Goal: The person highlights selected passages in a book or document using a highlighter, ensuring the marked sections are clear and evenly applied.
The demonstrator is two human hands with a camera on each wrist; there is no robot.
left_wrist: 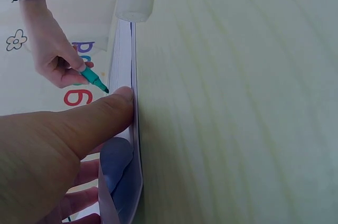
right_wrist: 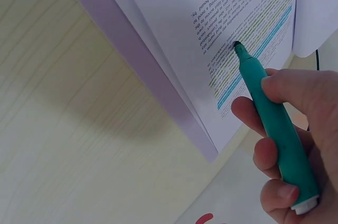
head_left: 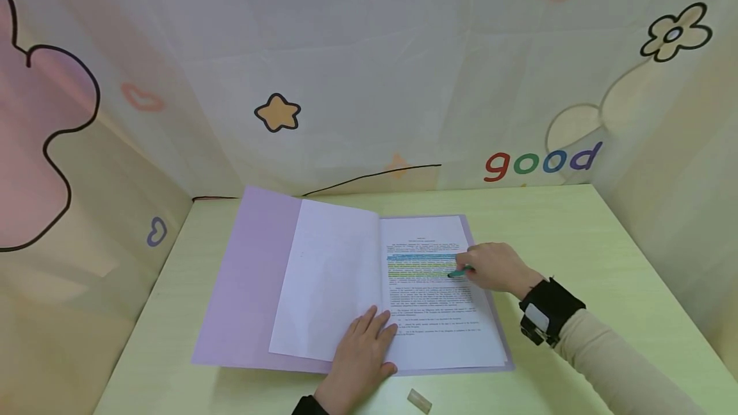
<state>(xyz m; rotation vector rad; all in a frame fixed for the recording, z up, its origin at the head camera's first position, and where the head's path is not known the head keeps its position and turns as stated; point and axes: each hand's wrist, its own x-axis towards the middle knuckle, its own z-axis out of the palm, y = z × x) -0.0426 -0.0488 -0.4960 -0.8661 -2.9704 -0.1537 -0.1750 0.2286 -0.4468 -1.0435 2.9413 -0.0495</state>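
Note:
A purple folder (head_left: 254,261) lies spread on the table, with a blank white page (head_left: 331,274) on its left and a printed sheet (head_left: 444,351) on its right. Blue and yellow-green bands colour several lines of the sheet's upper paragraph. My right hand (head_left: 494,266) grips a green highlighter (right_wrist: 277,129), its dark tip at the banded lines; whether it touches the paper, I cannot tell. Fingers spread, my left hand (head_left: 360,354) rests on the lower pages near the fold, and its thumb (left_wrist: 105,115) lies along the bottom edge.
A small pale, translucent piece (head_left: 419,401) lies on the light wooden table (head_left: 582,242) in front of the folder; its kind is unclear. A printed cloth (head_left: 357,82) hangs behind the table and along its sides.

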